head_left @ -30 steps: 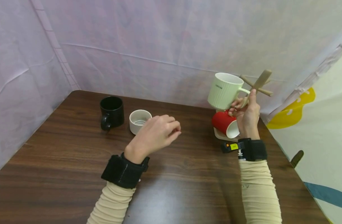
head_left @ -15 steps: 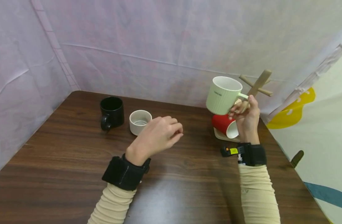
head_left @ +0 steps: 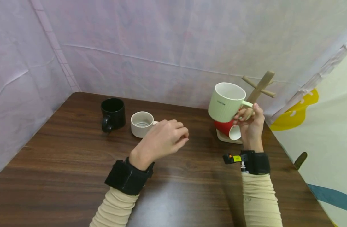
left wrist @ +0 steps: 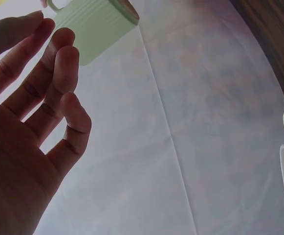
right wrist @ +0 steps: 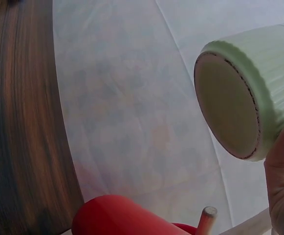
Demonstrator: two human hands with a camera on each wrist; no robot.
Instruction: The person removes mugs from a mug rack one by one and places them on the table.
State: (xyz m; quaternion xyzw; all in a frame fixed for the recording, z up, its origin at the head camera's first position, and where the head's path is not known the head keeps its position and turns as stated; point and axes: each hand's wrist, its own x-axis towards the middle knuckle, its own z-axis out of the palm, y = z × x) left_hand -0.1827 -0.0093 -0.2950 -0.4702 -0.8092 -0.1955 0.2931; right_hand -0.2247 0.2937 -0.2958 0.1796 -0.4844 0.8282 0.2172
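My right hand (head_left: 250, 126) grips the handle of a pale green ribbed mug (head_left: 226, 102), holding it in the air with its mouth up. The mug's flat base (right wrist: 227, 105) faces the right wrist camera. Behind and below it, a red mug (head_left: 224, 127) lies on its side on a wooden mug rack (head_left: 262, 83), partly hidden by the green mug. My left hand (head_left: 163, 138) hovers over the table with fingers loosely bent and nothing in them, as the left wrist view shows. Near it stands a small white cup (head_left: 140, 128), its handle partly behind the hand.
A black mug (head_left: 113, 114) stands upright on the dark wooden table (head_left: 62, 157), left of the white cup. Pale cloth (head_left: 150, 41) hangs along the table's back edge. More cloth with a yellow patch (head_left: 292, 116) borders the right side.
My right hand has drawn the green mug down and slightly toward me, away from the rack's upper pegs. The left hand has shifted a little right and down, uncovering the white cup's handle.
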